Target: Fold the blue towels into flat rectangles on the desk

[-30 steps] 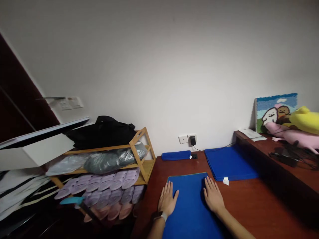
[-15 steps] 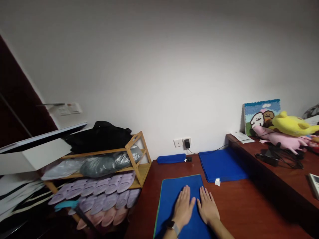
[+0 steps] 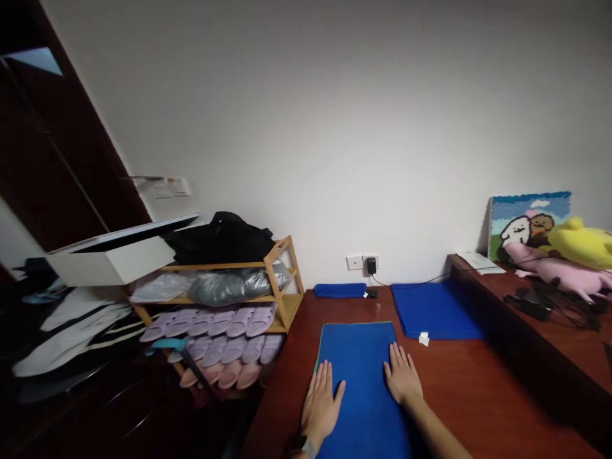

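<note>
A blue cloth with a green-stitched edge lies flat on the reddish-brown table. My left hand rests palm down on its left edge, fingers stretched forward and thumb apart. On the right edge of the cloth lies my right hand, also flat with its fingers extended. Neither hand grips anything. Behind the right hand is a stack of folded blue cloths with a white tag. A narrow folded blue cloth sits at the table's back edge.
Left of the table stands a wooden rack holding purple slippers, plastic-wrapped items and a black bag. A charger is plugged into the wall. On the raised ledge at right are plush toys, cables and a picture.
My hands have spread apart from the cloth's middle: the left moved to its left edge, the right to its right edge. The view has shifted, so the scene sits further right.
</note>
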A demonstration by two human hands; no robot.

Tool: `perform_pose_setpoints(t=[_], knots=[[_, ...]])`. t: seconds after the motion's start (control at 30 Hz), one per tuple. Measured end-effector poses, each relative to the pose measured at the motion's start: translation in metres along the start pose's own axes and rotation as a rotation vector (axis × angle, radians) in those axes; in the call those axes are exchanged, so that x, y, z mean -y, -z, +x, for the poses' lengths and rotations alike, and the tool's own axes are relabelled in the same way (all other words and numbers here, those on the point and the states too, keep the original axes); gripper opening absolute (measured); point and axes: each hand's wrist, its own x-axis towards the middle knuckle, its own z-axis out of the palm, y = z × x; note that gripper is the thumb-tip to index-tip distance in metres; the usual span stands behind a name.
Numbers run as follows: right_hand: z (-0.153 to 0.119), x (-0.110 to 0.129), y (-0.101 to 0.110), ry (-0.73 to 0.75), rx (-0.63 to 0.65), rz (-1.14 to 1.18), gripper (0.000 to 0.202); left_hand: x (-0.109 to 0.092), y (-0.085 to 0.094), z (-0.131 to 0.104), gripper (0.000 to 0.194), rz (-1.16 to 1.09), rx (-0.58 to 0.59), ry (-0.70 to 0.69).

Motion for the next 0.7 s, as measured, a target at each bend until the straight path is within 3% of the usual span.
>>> perform_pose_setpoints(t=[0.13, 0.3, 0.5, 0.6, 0.7], knots=[[-0.021, 0.003, 0.004, -0.012, -0.012, 0.018, 0.069, -0.008, -0.003, 0.001, 0.084, 0.000, -0.009, -0.007], [-0.054, -0.009, -0.013, 0.029, -0.039, 0.017, 0.072, -0.006, -0.010, 0.003, 0.084, -0.010, -0.031, -0.003], [-0.063, -0.015, -0.014, 0.035, -0.034, 0.064, 0.074, 0.000, -0.005, 0.005, 0.080, 0.014, -0.014, -0.014], [-0.062, -0.013, -0.012, 0.041, -0.039, 0.075, 0.074, -0.020, 0.006, 0.004, 0.075, 0.013, -0.026, -0.008], [-0.061, -0.014, -0.015, 0.043, -0.054, 0.094, 0.073, -0.066, 0.010, 0.000, 0.069, -0.064, -0.029, -0.115]])
